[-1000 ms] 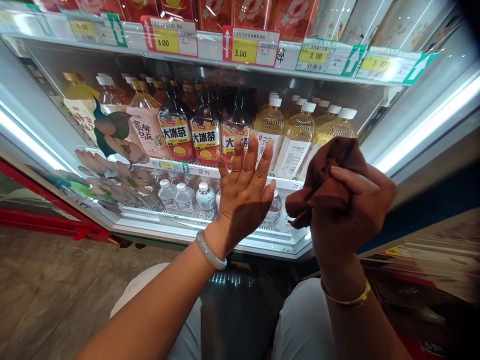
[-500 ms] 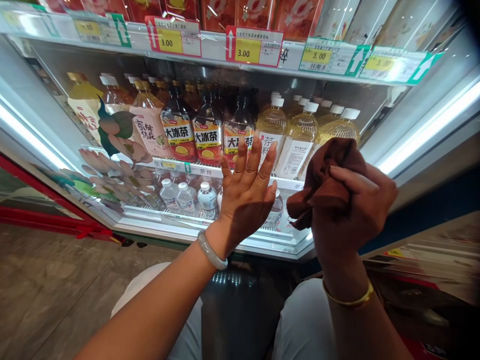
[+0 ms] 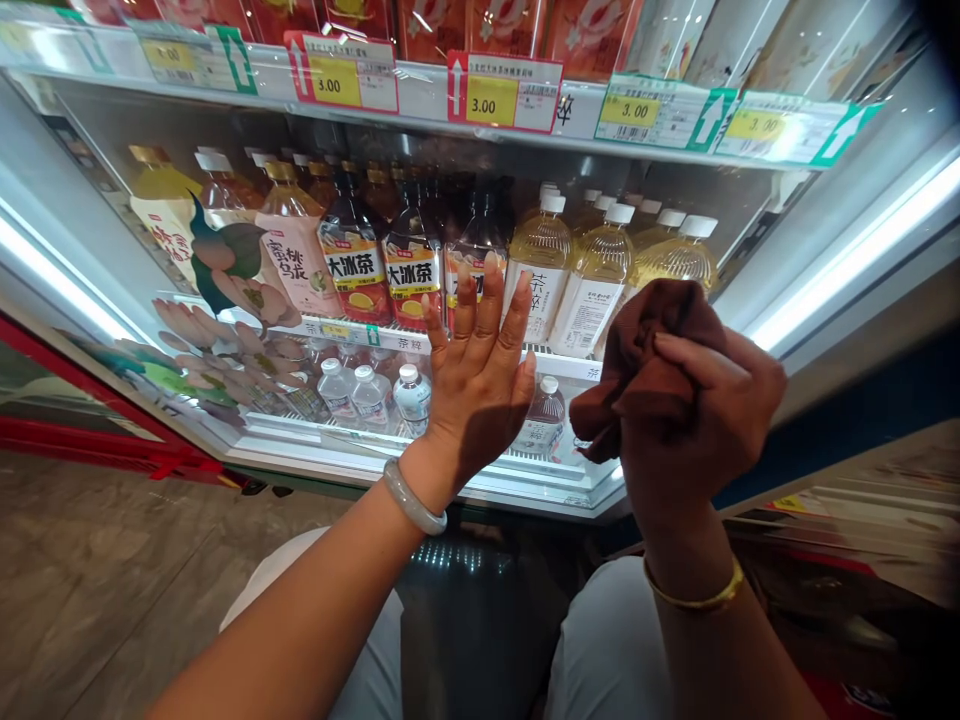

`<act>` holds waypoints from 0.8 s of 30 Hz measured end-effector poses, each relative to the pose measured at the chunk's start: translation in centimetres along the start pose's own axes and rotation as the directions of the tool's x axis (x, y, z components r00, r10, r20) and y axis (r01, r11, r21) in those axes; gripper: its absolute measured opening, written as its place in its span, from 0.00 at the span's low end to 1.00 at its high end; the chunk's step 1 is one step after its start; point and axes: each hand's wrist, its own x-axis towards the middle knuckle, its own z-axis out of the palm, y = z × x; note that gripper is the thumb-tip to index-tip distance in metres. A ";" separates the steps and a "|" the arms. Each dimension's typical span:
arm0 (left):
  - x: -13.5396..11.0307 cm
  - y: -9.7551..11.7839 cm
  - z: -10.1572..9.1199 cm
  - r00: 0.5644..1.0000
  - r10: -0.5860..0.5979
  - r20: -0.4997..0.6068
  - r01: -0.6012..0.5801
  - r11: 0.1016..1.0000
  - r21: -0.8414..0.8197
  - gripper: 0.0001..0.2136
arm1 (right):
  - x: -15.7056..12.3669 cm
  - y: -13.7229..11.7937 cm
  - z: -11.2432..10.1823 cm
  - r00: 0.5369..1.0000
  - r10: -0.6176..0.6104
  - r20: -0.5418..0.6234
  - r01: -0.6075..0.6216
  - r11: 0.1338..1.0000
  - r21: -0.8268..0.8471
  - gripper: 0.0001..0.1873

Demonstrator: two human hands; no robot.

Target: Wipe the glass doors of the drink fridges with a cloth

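Note:
My left hand (image 3: 480,365) is spread with its palm toward the glass door (image 3: 480,470) of a lit drinks cooler; whether the palm touches the glass I cannot tell. A grey bangle circles that wrist. In my right hand (image 3: 724,400) a crumpled brown cloth (image 3: 652,360) is gripped between thumb and fingers, held up near the door's right side. Behind the left hand, through the glass, stand dark iced tea bottles (image 3: 412,265) and clear-capped tea bottles (image 3: 540,255). A gold bracelet is on my right wrist.
A shelf edge with price tags (image 3: 495,100) runs across the top. Small water bottles (image 3: 371,395) stand on the bottom shelf. Flower decals (image 3: 240,330) decorate the glass at left. A red frame (image 3: 90,440) borders the left, above the tiled floor (image 3: 97,580).
My left hand has shifted slightly to the left and tilted a little, uncovering more of a bottle on the lower shelf. The right hand with the cloth has barely moved.

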 end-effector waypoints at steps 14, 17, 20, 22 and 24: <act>-0.1 0.0 -0.1 1.000 -0.012 0.026 0.012 1.000 -0.011 0.40 | -0.4 -0.7 0.4 1.000 -0.008 0.020 0.006 0.998 0.068 0.17; -0.1 0.1 -0.1 0.999 -0.017 0.033 0.018 1.000 -0.016 0.41 | -0.5 -0.7 0.5 1.000 0.018 -0.004 -0.017 0.999 0.033 0.18; -0.1 0.1 0.1 1.000 -0.021 0.013 0.021 1.000 0.000 0.39 | -1.4 -1.6 1.2 0.992 -0.065 0.109 0.056 0.995 0.081 0.17; -0.1 0.1 0.2 1.000 -0.019 0.008 0.019 1.000 0.005 0.38 | -1.8 -2.1 1.5 0.980 -0.111 0.165 0.095 0.990 0.104 0.15; -0.1 0.1 0.2 1.000 -0.021 0.012 0.021 1.000 -0.004 0.38 | -1.8 -1.9 1.5 0.981 -0.102 0.164 0.084 0.990 0.116 0.14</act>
